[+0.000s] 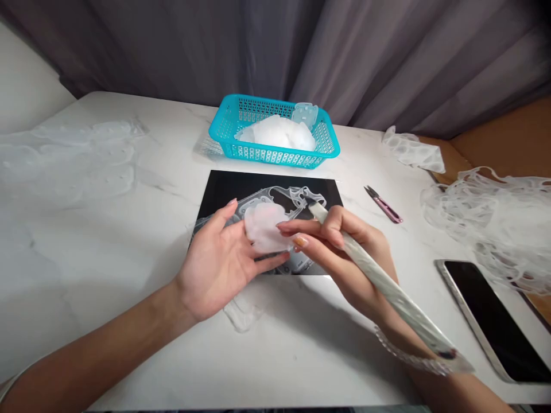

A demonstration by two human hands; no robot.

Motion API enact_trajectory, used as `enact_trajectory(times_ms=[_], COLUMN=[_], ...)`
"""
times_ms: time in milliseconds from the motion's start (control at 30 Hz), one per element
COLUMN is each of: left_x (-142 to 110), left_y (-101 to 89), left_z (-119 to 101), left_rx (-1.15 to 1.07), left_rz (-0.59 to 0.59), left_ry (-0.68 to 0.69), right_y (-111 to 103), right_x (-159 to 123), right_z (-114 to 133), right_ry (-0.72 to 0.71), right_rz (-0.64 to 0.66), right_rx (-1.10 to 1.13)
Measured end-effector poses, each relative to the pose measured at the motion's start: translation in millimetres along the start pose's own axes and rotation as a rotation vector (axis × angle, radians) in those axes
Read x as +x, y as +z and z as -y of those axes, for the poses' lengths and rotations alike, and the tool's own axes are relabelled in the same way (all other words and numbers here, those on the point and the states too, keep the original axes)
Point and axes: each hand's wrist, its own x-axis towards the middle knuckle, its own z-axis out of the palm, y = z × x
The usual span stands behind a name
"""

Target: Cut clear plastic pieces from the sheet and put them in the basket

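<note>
My left hand (219, 261) lies palm up over a black mat (241, 186), its fingers cupped under a translucent white plastic piece (264, 226). My right hand (344, 252) grips a long pale pen-like tool (387, 287), its dark tip (307, 201) pointing at a clear plastic sheet (297, 198) on the mat. The right fingertips also touch the white piece's edge.
A teal basket (232, 123) holding white plastic pieces stands behind the mat. Small pink snips (383, 205) lie to the right. A phone (491, 315) rests near the right edge beside a heap of clear plastic offcuts (495, 221). Clear sheets (73, 158) lie at left.
</note>
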Motion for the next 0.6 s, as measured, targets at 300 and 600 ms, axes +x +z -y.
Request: enact_trajectory(times_ms=[300, 600], left_x=[-2.1, -1.6], left_y=[-2.8, -4.9], left_z=[-1.6, -1.7], left_rx=[-0.006, -0.054], left_rz=[0.094, 0.138], left_ry=[-0.026, -0.047], right_y=[-23.9, -17.4], right_x=[20.1, 17.3], right_z=[-10.4, -20.1], right_ry=[0.025, 0.109], right_rz=[-0.178, -0.076], right_rx=[0.133, 0.186])
